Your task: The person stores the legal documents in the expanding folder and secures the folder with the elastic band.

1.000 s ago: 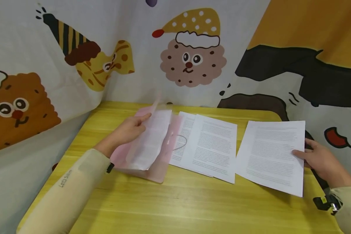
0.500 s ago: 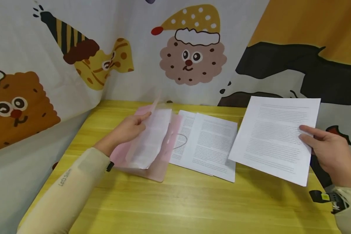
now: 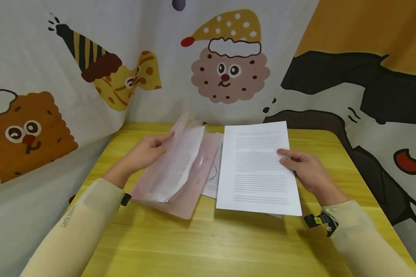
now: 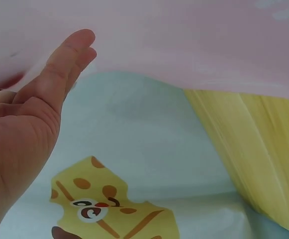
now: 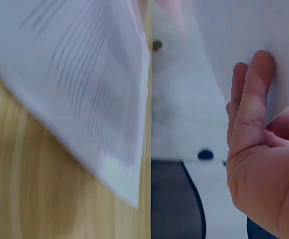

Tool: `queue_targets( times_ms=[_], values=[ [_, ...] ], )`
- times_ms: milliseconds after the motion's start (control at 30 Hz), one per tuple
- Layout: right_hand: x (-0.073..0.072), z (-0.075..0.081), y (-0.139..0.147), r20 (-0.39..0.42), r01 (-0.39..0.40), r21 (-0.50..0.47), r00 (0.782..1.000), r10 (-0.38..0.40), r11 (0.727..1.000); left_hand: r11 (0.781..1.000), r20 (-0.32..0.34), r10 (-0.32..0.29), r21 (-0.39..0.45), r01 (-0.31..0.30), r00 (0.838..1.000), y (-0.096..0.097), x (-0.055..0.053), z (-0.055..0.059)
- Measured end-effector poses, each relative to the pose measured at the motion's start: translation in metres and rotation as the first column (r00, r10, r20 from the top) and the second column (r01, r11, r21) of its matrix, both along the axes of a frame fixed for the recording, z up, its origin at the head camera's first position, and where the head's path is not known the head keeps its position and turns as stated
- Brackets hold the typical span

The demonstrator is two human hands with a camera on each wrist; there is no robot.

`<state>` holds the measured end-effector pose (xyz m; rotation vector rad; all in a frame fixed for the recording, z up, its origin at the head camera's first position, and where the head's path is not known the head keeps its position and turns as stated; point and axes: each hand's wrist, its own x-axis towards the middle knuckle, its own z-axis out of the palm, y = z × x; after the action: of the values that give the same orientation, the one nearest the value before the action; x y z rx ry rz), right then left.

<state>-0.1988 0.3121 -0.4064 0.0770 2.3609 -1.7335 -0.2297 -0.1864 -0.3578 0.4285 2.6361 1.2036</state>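
Note:
My left hand [image 3: 143, 154] holds up the cover of a translucent pink folder [image 3: 201, 173], its fingers on the outer side in the left wrist view. Inside the opened folder stand white printed sheets [image 3: 180, 165], tilted with the cover. Pinched at its right edge by my right hand [image 3: 306, 169], a printed sheet of paper [image 3: 256, 169] hangs over the table beside the folder. From the right wrist view, fingers [image 5: 256, 94] lie along the back of that paper. Other printed pages [image 3: 212, 188] lie beneath it, mostly hidden. A thin wire-like loop [image 3: 214, 172] shows at the folder's right edge.
Yellow wood-grain table [image 3: 208, 242] under everything. A white curtain [image 3: 166, 107] with cartoon prints hangs right behind the table's back edge and along its sides.
My right hand has lifted the sheet off the right side, then carried it left until it covers most of the pages on the table. The left hand keeps holding the folder cover, almost still.

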Motion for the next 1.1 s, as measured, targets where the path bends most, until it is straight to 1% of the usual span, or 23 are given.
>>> queue_targets(
  times_ms=[100, 233, 367, 533, 633, 767, 900, 1000, 1100],
  values=[
    [-0.007, -0.001, -0.016, 0.013, -0.011, -0.019, 1.0, 0.011, 1.0, 1.0, 0.005, 0.0, 0.019, 0.0, 1.0, 0.001, 0.001, -0.003],
    [-0.011, -0.001, -0.028, 0.017, -0.006, -0.041, 1.0, 0.007, 0.999, 1.0, -0.004, -0.013, 0.027, 0.013, 1.0, 0.004, 0.002, -0.002],
    [-0.013, -0.001, -0.032, 0.012, 0.002, -0.074, 1.0, -0.002, 0.997, 0.999, -0.017, -0.022, 0.025, 0.022, 1.0, 0.007, 0.002, 0.0],
    [-0.013, 0.0, -0.032, -0.003, 0.028, -0.05, 1.0, -0.028, 0.998, 0.999, -0.031, -0.028, 0.015, 0.028, 0.999, 0.007, 0.002, 0.0],
    [-0.014, 0.0, -0.032, -0.008, 0.029, -0.047, 1.0, -0.03, 0.998, 0.999, -0.036, -0.029, 0.016, 0.03, 0.999, 0.007, 0.002, -0.001],
    [-0.017, -0.004, -0.037, 0.0, -0.001, -0.057, 1.0, 0.001, 0.998, 0.999, -0.043, -0.034, 0.028, 0.035, 0.998, 0.006, 0.002, -0.003],
    [-0.019, -0.01, -0.045, 0.003, -0.037, -0.033, 0.999, 0.037, 0.999, 0.999, -0.051, -0.039, 0.035, 0.041, 0.998, 0.007, 0.001, -0.007],
    [-0.02, -0.017, -0.055, 0.012, -0.061, -0.016, 0.998, 0.061, 0.998, 0.999, -0.052, -0.034, 0.018, 0.035, 0.998, 0.009, 0.001, -0.01],
    [-0.021, -0.025, -0.067, 0.035, -0.08, -0.031, 0.996, 0.081, 0.996, 1.0, -0.054, -0.027, -0.011, 0.026, 0.998, 0.015, 0.0, -0.012]
  ],
)
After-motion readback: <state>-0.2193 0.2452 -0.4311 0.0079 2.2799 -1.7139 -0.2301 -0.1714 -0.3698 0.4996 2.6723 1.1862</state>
